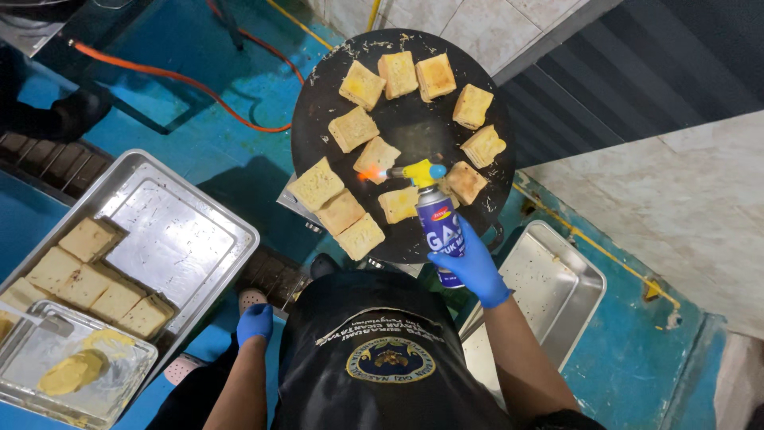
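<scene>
My right hand (pixel 474 263), in a blue glove, grips a blue gas canister (pixel 442 231) topped by a yellow torch head (pixel 419 172). A small orange flame (pixel 371 173) points left from the torch at a toasted bread square (pixel 376 155). Several bread squares lie on a round black griddle (pixel 406 127). My left hand (pixel 254 322), also blue-gloved, hangs loosely closed at my side, empty, near my black apron (pixel 374 358).
A large steel tray (pixel 171 231) at left holds several pale bread squares (pixel 87 275). A smaller tray (pixel 72 370) in front holds yellow spread. Another steel tray (pixel 553 291) lies at right. An orange hose (pixel 171 77) crosses the blue floor.
</scene>
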Available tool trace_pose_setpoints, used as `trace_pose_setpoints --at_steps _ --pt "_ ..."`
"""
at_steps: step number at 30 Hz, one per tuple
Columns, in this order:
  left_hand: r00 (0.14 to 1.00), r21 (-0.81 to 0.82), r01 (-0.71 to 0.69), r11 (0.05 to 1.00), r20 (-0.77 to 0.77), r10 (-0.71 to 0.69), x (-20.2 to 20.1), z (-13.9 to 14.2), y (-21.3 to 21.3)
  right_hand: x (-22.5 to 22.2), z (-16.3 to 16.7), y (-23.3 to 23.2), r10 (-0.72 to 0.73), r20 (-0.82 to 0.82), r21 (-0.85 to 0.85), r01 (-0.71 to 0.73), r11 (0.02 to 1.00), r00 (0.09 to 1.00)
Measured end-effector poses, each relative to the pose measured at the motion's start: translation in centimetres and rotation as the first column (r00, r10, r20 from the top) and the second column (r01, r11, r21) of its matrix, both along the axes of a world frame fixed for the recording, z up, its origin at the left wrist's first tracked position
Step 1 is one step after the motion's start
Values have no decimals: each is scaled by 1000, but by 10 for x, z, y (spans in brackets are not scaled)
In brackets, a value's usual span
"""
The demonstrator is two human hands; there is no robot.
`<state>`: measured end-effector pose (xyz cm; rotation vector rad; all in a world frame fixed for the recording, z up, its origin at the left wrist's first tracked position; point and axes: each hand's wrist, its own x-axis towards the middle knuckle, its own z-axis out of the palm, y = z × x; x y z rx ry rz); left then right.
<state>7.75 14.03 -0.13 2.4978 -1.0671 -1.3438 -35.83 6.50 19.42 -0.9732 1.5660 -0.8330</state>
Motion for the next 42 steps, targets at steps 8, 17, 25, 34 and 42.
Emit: trace_pose_setpoints --at_steps 8,17,25,34,42 --pt "996 -20 86 996 -14 -87 -13 3 -6 -22 -6 -17 -118 51 -66 121 990 992" --pt "997 -35 37 999 -63 -39 -24 4 -3 -26 -11 6 -83 52 -57 86 995 995" --pt "997 0 -5 1000 -75 5 -30 5 -1 -26 -9 26 -8 -33 18 9 1000 999" --pt "984 -6 -101 995 -149 99 -36 9 5 -39 -25 0 -145 76 -114 153 982 986" --pt "972 -39 -99 994 -217 88 -50 14 10 -47 -36 28 -162 132 -55 171 984 978"
